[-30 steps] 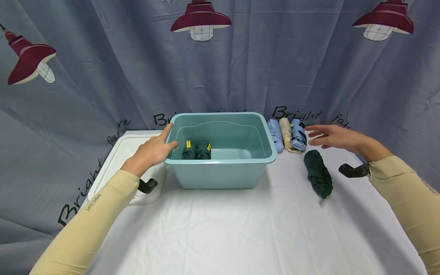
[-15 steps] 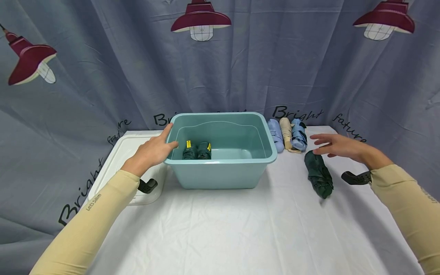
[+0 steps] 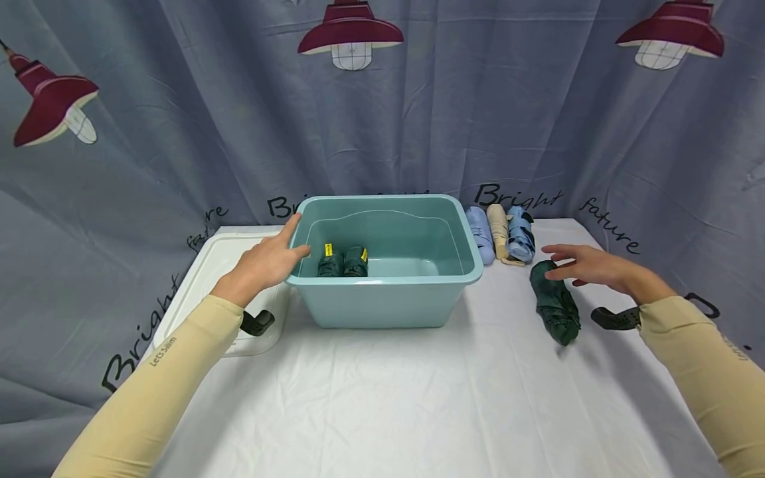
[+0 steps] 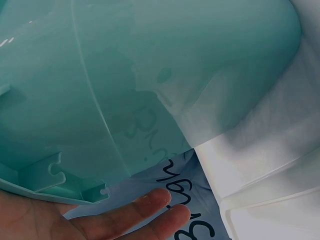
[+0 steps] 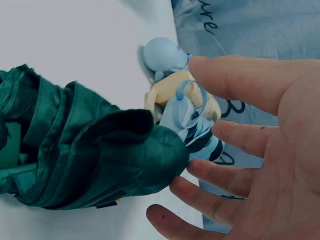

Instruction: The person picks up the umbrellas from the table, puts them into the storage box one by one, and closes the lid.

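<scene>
A teal plastic bin (image 3: 382, 304) stands mid-table. My left hand (image 3: 261, 267) rests at its left rim, index finger along the edge and thumb over it; in the left wrist view two straight fingers (image 4: 150, 202) show below the rim. Inside the bin are two dark green folded items with yellow tags (image 3: 343, 263), partly hidden by the front wall. To the right lies a dark green folded umbrella (image 3: 554, 304). Over its far end hovers my right hand (image 3: 600, 271), fingers spread; the right wrist view shows the fingertips right at the umbrella's rounded end (image 5: 167, 160).
Between the bin and my right hand lie three rolled bundles: lavender-blue (image 3: 480, 235), beige (image 3: 497, 231) and light blue with dark bands (image 3: 521, 236). A white lid (image 3: 206, 275) lies left of the bin. A grey-blue curtain (image 3: 382, 133) hangs behind the white-covered table (image 3: 382, 398).
My right hand has come back from beside the light blue bundle, toward me and slightly right, to the far end of the dark green umbrella. My left hand and the bin stay put.
</scene>
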Available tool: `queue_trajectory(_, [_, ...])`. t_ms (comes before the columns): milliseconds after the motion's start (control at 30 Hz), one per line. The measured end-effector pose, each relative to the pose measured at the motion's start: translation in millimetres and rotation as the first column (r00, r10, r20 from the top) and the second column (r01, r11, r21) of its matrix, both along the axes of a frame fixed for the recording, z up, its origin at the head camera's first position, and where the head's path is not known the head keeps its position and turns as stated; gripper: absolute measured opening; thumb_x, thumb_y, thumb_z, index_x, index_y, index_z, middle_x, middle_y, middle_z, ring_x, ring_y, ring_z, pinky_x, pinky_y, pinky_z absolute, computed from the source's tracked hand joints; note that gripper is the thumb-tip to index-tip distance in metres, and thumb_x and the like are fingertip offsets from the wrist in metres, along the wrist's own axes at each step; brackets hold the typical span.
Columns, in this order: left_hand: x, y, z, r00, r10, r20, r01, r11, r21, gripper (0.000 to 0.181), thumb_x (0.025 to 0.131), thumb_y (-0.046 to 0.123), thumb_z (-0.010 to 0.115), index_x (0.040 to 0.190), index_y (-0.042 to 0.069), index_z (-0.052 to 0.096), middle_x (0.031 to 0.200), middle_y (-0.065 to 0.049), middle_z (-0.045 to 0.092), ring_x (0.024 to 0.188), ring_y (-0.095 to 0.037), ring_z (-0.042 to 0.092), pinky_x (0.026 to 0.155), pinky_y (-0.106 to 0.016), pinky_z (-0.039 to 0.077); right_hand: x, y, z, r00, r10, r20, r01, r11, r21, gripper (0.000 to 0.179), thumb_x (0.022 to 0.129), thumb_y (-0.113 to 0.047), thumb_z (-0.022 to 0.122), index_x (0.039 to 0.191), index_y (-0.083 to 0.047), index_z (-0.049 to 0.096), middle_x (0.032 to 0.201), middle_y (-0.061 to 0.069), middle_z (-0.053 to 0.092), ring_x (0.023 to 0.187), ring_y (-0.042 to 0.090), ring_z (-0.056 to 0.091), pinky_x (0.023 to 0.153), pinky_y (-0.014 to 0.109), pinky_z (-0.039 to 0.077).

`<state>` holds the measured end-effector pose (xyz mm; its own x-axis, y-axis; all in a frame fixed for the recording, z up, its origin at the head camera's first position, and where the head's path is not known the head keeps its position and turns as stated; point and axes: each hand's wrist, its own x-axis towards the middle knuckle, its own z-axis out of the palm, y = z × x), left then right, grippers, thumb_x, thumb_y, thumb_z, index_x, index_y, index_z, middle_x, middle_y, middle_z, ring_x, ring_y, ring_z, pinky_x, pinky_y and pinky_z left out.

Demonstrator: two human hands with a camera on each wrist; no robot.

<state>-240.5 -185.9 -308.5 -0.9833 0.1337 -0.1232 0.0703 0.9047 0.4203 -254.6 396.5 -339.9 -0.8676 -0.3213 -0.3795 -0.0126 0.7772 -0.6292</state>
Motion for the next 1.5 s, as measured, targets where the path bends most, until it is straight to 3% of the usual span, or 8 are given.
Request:
queue_trajectory(167, [-0.3, -0.3, 0.2, 1.0, 0.003, -0.004, -0.003, 1.0, 0.004, 0.071, 0.089, 0.058, 0.032, 0.141, 0.048, -0.014, 0.141, -0.009, 0.042, 0.114, -0.029, 0.051, 0.081, -0.053, 0.04, -0.1, 3, -7.1, 1.0, -0.017, 0.023, 0.017, 1.0, 0.002, 0.084, 0.086, -0.039, 0.061, 0.147, -0.005, 0.014, 0.146, 0.031, 0.014, 0.126, 0.048, 0.033, 0.09, 0.055, 0.042])
queue_trajectory(600, [0.2, -0.1, -0.3, 1.0, 0.0, -0.005, 0.0, 1.0, 0.004, 0.07, 0.089, 0.058, 0.032, 0.141, 0.047, -0.015, 0.145, -0.008, 0.037, 0.125, -0.034, 0.042, 0.085, -0.057, 0.038, 0.8, 5, -27.2, 0.997, -0.058, 0.055, 0.058, 0.998, 0.001, 0.092, 0.084, -0.038, 0.065, 0.148, -0.004, 0.009, 0.148, 0.031, 0.004, 0.128, 0.051, 0.026, 0.085, 0.055, 0.045])
queue_trajectory(1133, [0.8, -0.5, -0.3, 1.0, 0.0, 0.0, 0.0, 1.0, 0.008, 0.071, 0.089, 0.059, 0.032, 0.141, 0.046, -0.015, 0.146, -0.009, 0.035, 0.124, -0.035, 0.044, 0.087, -0.058, 0.037, 4.0, 1, -36.3, 0.989, -0.096, 0.108, 0.102, 0.994, -0.048, 0.096, 0.084, -0.034, 0.066, 0.15, -0.014, -0.001, 0.148, 0.031, -0.01, 0.128, 0.055, 0.016, 0.077, 0.053, 0.049])
queue_trajectory(1500, [0.1, -0.3, 0.2, 1.0, 0.016, -0.003, -0.016, 1.0, 0.009, 0.07, 0.089, 0.057, 0.033, 0.141, 0.048, -0.014, 0.146, -0.005, 0.036, 0.12, -0.032, 0.047, 0.084, -0.056, 0.038, 3.8, -5, -36.2, 0.995, -0.1, 0.024, 0.099, 0.994, 0.054, 0.093, 0.084, -0.032, 0.065, 0.149, -0.01, 0.003, 0.138, 0.035, 0.019, 0.115, 0.044, 0.04, 0.071, 0.043, 0.051])
